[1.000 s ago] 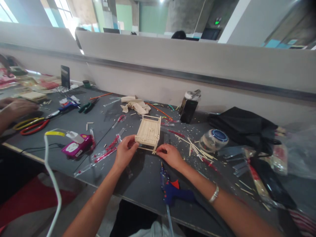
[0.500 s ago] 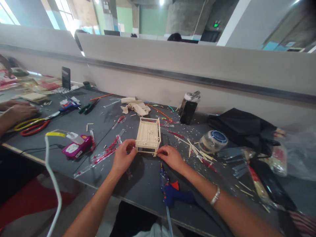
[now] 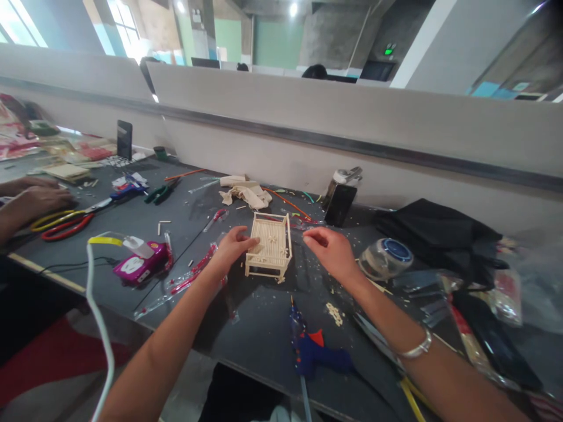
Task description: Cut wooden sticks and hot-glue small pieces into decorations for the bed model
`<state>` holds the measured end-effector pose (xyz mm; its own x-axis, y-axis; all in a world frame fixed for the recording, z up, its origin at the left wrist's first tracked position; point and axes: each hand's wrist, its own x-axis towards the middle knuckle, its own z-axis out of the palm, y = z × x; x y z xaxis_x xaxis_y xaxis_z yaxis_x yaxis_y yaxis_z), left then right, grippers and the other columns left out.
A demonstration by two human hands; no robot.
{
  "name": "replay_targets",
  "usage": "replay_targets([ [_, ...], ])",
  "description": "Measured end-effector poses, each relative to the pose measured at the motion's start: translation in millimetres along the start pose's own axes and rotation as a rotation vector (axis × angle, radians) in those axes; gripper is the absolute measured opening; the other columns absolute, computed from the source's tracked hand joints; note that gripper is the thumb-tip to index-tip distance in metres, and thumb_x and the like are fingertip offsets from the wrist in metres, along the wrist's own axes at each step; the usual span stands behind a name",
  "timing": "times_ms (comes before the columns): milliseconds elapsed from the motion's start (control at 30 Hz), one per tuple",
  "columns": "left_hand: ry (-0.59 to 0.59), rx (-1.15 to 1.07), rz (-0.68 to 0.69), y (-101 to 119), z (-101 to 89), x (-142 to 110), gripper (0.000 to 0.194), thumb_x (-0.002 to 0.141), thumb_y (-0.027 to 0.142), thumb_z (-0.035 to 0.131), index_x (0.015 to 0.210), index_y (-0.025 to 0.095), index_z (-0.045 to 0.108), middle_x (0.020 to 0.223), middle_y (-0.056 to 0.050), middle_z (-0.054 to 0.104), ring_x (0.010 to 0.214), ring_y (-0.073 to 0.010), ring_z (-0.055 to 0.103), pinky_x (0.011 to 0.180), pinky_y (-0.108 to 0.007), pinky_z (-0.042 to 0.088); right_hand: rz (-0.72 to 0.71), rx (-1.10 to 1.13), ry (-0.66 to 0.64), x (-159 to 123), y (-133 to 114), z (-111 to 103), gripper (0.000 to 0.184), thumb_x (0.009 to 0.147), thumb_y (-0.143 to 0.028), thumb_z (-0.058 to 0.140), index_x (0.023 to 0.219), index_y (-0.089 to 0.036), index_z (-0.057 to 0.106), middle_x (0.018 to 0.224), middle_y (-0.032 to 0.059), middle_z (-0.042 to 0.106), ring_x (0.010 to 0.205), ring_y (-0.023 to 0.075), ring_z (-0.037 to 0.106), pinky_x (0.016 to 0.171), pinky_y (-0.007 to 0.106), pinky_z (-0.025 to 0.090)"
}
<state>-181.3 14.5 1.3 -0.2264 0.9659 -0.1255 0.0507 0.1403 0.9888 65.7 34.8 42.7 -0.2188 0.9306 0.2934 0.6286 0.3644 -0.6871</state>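
A small model made of pale wooden sticks [image 3: 269,246], shaped like a railed bed, stands flat on the dark table [image 3: 259,328]. My left hand [image 3: 232,247] is closed in a pinch on its left rail. My right hand [image 3: 331,251] hovers just to the right of the model with its fingers loosely spread. It holds nothing and does not touch the model. Loose sticks and wood crumbs [image 3: 334,313] lie on the table in front of my right wrist.
A blue glue gun [image 3: 314,354] lies near the front edge. At the left are a pink device [image 3: 138,264], a white cable [image 3: 99,328] and red and yellow cutters [image 3: 61,223]. Another person's hand [image 3: 37,199] rests far left. A tape tub [image 3: 385,258], a black bag [image 3: 440,234] and a dark bottle [image 3: 341,196] stand at the right.
Both hands left the model's front edge. The left went to its left rail and the right let go and lifted to the right. The model now stands flat.
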Motion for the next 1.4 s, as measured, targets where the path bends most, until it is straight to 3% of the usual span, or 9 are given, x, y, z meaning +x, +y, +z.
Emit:
replay_targets([
  [133, -0.082, -0.079, -0.038, 4.4, 9.5, 5.9, 0.091, 0.061, 0.024, 0.078, 0.141, 0.017, 0.035, 0.083, -0.003, 0.066, 0.068, -0.0187, 0.066, 0.063, -0.031, 0.051, 0.039, -0.003, 0.004, 9.1, -9.7, 12.5, 0.034, 0.083, -0.038, 0.059, 0.108, -0.015, 0.064, 0.081, 0.0060, 0.072, 0.071, 0.0197, 0.066, 0.071, 0.033, 0.050],
  [200, -0.150, -0.139, -0.039, 6.3, 12.7, 5.4, 0.095, 0.059, 0.019, 0.079, 0.142, 0.021, 0.033, 0.083, -0.002, 0.066, 0.067, -0.0197, 0.067, 0.063, -0.033, 0.053, 0.053, -0.016, -0.018, 10.2, -12.0, 21.9, 0.038, 0.083, -0.039, 0.060, 0.112, -0.015, 0.062, 0.077, 0.0055, 0.072, 0.070, 0.0203, 0.066, 0.070, 0.033, 0.049],
  [333, -0.153, -0.175, -0.038, 7.3, 15.9, 2.7, 0.073, 0.059, 0.018, 0.077, 0.126, 0.020, 0.049, 0.081, -0.001, 0.066, 0.064, -0.0187, 0.067, 0.058, -0.031, 0.054, 0.047, -0.035, -0.072, 10.5, -18.1, 31.1, 0.029, 0.086, -0.035, 0.057, 0.105, -0.015, 0.066, 0.077, 0.0074, 0.073, 0.071, 0.0215, 0.067, 0.068, 0.032, 0.047],
  [467, -0.102, -0.110, -0.013, 4.1, 17.2, 5.8, 0.052, 0.062, 0.025, 0.075, 0.109, 0.019, 0.054, 0.070, 0.003, 0.061, 0.055, -0.0151, 0.062, 0.051, -0.026, 0.049, 0.006, -0.026, -0.120, 12.0, -24.7, 28.9, 0.019, 0.084, -0.028, 0.056, 0.092, -0.016, 0.068, 0.070, 0.0043, 0.072, 0.064, 0.0185, 0.064, 0.063, 0.028, 0.044],
  [767, -0.015, 0.216, 0.097, 0.0, 15.5, 20.8, 0.032, 0.063, 0.036, 0.072, 0.089, 0.022, 0.056, 0.050, 0.010, 0.049, 0.043, -0.0100, 0.048, 0.047, -0.021, 0.033, -0.047, -0.003, -0.127, 16.5, -19.2, 31.5, 0.014, 0.081, -0.025, 0.056, 0.083, -0.017, 0.068, 0.061, 0.0005, 0.068, 0.055, 0.0150, 0.058, 0.058, 0.025, 0.040],
  [1033, 0.083, 0.496, 0.217, 0.0, 14.7, 26.2, 0.015, 0.073, 0.036, 0.064, 0.083, 0.024, 0.062, 0.047, 0.007, 0.046, 0.048, -0.0140, 0.045, 0.054, -0.025, 0.029, -0.040, 0.007, -0.126, 15.9, -19.9, 30.8, 0.014, 0.080, -0.025, 0.056, 0.081, -0.016, 0.067, 0.062, 0.0011, 0.068, 0.055, 0.0149, 0.059, 0.057, 0.025, 0.040],
  [1133, 0.068, 0.531, 0.275, 2.1, 12.4, 26.6, 0.016, 0.077, 0.035, 0.061, 0.087, 0.024, 0.067, 0.053, 0.005, 0.049, 0.051, -0.0147, 0.046, 0.057, -0.026, 0.033, -0.030, 0.005, -0.122, 14.9, -22.9, 30.5, 0.015, 0.080, -0.026, 0.055, 0.080, -0.016, 0.066, 0.058, -0.0008, 0.065, 0.053, 0.0139, 0.056, 0.055, 0.024, 0.037],
  [1233, 0.039, 0.531, 0.347, 4.3, 7.0, 25.0, 0.020, 0.077, 0.029, 0.062, 0.093, 0.024, 0.072, 0.073, 0.000, 0.056, 0.061, -0.0146, 0.051, 0.067, -0.028, 0.041, -0.017, 0.002, -0.106, 13.0, -25.3, 31.5, 0.016, 0.080, -0.025, 0.053, 0.078, -0.017, 0.066, 0.056, -0.0015, 0.063, 0.052, 0.0133, 0.054, 0.053, 0.024, 0.034],
  [1400, -0.041, 0.504, 0.437, 2.0, -0.3, 21.1, 0.018, 0.073, 0.020, 0.064, 0.085, 0.024, 0.077, 0.093, -0.005, 0.055, 0.080, -0.0173, 0.057, 0.079, -0.030, 0.047, -0.007, -0.003, -0.085, 10.6, -26.8, 32.9, 0.017, 0.080, -0.026, 0.052, 0.075, -0.016, 0.065, 0.055, -0.0007, 0.062, 0.052, 0.0139, 0.053, 0.054, 0.024, 0.033],
])
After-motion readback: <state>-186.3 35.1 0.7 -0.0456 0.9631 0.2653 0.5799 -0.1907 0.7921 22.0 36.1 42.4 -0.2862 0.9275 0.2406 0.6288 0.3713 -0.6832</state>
